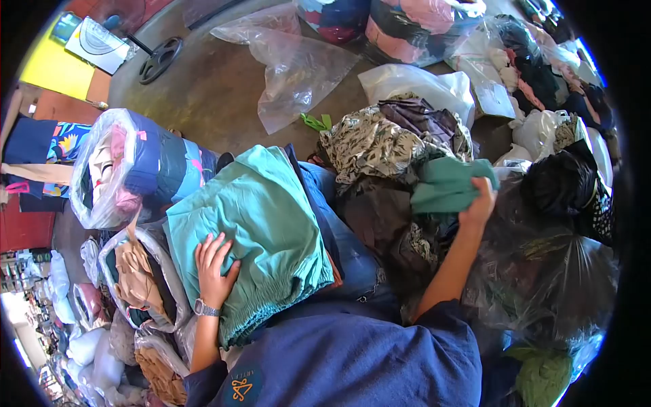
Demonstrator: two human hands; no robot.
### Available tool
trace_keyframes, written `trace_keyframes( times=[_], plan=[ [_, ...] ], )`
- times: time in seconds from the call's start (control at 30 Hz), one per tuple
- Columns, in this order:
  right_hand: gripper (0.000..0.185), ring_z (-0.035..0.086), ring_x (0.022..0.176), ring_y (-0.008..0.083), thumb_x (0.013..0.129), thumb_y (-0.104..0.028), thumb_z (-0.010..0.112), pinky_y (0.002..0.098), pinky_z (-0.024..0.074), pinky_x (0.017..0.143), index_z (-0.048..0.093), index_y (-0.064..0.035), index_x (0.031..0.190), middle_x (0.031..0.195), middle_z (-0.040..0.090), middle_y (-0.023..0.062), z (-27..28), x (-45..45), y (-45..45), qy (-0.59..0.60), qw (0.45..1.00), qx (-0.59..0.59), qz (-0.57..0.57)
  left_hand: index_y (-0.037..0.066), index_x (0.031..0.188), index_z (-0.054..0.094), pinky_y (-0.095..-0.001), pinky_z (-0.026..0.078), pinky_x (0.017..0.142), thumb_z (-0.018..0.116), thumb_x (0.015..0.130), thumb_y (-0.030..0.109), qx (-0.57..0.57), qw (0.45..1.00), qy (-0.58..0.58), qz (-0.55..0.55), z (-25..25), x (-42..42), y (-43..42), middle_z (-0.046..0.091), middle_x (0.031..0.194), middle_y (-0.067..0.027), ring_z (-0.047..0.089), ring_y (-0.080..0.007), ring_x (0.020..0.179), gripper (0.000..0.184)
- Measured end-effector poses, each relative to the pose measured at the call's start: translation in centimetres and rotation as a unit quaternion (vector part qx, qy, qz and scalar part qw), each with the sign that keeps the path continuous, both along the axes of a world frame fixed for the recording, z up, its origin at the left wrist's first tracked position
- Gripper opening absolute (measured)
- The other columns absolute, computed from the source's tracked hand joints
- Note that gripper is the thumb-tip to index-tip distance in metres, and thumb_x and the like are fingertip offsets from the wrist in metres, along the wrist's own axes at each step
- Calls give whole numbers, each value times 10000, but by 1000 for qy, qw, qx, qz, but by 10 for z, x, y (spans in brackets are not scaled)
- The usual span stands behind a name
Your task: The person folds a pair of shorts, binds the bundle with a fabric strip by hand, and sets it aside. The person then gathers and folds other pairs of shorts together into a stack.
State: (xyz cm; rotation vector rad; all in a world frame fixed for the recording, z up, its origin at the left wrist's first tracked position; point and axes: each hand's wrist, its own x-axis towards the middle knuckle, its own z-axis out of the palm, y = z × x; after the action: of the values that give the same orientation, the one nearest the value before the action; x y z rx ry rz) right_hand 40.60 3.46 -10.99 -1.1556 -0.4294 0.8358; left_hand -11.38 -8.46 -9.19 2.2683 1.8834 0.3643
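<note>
My left hand (215, 268) lies flat with fingers spread on a teal garment (261, 224) with a gathered elastic edge. This garment rests on my lap, on top of other folded clothes whose navy and orange-brown edges show along its right side. My right hand (479, 202) is closed on a folded green cloth (444, 184), held out to the right at the pile. Beneath and behind the cloth are a beige leaf-patterned garment (369, 146) and a dark brown garment (373, 217). The fingertips of my right hand are partly hidden by the cloth.
A plastic-wrapped clothing bundle (159, 159) stands at the left, near another person's arm (41, 173). Open sacks (139, 278) sit below it. Clear plastic (288, 68) lies on the floor ahead. Dark plastic bags (549, 285) and a black garment (559, 180) fill the right side.
</note>
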Motion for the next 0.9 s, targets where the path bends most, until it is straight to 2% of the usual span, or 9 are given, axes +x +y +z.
trace_keyframes(
  times=[0.17, 0.23, 0.3, 0.5, 0.57, 0.63, 0.77, 0.83, 0.9],
  plan=[
    [344, 583, 826, 256, 674, -115, 491, 364, 468, 816, 551, 65, 961, 925, 596, 157, 123, -19, -10, 37, 987, 131, 81, 76, 1161, 568, -415, 302, 1044, 648, 792, 172, 1, 993, -116, 6, 29, 4, 0, 544, 1214, -77, 425, -296, 1220, 390],
    [405, 578, 877, 309, 636, -101, 486, 388, 454, 857, 533, 72, 999, 968, 589, 206, 159, -37, -3, 87, 924, 236, 287, 73, 1160, 570, -395, 356, 1007, 655, 787, 144, -19, 978, -207, -10, 46, 7, 8, 564, 1185, -83, 468, -298, 1183, 389],
    [278, 594, 764, 305, 704, -116, 547, 377, 489, 699, 563, 61, 918, 876, 591, 227, 184, -67, 9, 80, 870, 323, 364, 67, 1161, 571, -381, 386, 979, 682, 769, 118, 10, 973, -228, -44, 74, 21, 24, 576, 1166, -105, 507, -294, 1143, 411],
    [173, 563, 594, 281, 799, -137, 564, 344, 453, 520, 585, 35, 811, 750, 585, 211, 239, -151, 37, 149, 332, 519, 773, 66, 1376, 332, -427, 292, 1051, 804, 648, 343, 118, 914, -313, -230, 159, 88, 80, 321, 1408, -174, 332, -334, 1291, 911],
    [180, 552, 538, 273, 831, -144, 569, 333, 441, 460, 592, 26, 775, 708, 583, 206, 248, -164, 35, 153, 221, 527, 806, 71, 1364, 354, -442, 238, 1068, 833, 592, 374, 135, 890, -345, -267, 169, 110, 94, 229, 1452, -181, 262, -342, 1329, 958],
    [192, 547, 510, 269, 846, -147, 572, 327, 435, 430, 595, 21, 757, 687, 582, 204, 247, -166, 32, 161, 168, 526, 818, 125, 1289, 444, -471, 263, 1049, 819, 604, 338, 147, 878, -318, -327, 167, 122, 99, 335, 1396, -146, 271, -358, 1321, 810],
    [478, 576, 491, 253, 909, -448, 495, 321, 472, 423, 531, 2, 1066, 830, 630, 213, 227, -165, 48, 185, 299, 426, 833, 82, 1130, 504, -463, 355, 958, 774, 607, 245, 118, 876, -333, -330, 134, 132, 94, 506, 1154, -103, 434, -347, 1146, 611],
    [631, 523, 451, 195, 843, -609, 395, 277, 421, 390, 504, -2, 978, 766, 600, 136, 198, -156, 43, 93, 517, 401, 751, 71, 1109, 509, -414, 383, 935, 749, 620, 239, 70, 882, -377, -275, 131, 135, 87, 512, 1121, -114, 458, -325, 1093, 570],
    [793, 469, 411, 138, 777, -770, 296, 234, 370, 357, 476, -5, 889, 703, 571, 58, 160, -151, 26, -120, 731, 230, 632, 62, 1070, 518, -391, 404, 895, 724, 631, 208, 208, 880, -352, -242, 117, 137, 93, 508, 1070, -115, 470, -305, 1058, 507]
  ],
)
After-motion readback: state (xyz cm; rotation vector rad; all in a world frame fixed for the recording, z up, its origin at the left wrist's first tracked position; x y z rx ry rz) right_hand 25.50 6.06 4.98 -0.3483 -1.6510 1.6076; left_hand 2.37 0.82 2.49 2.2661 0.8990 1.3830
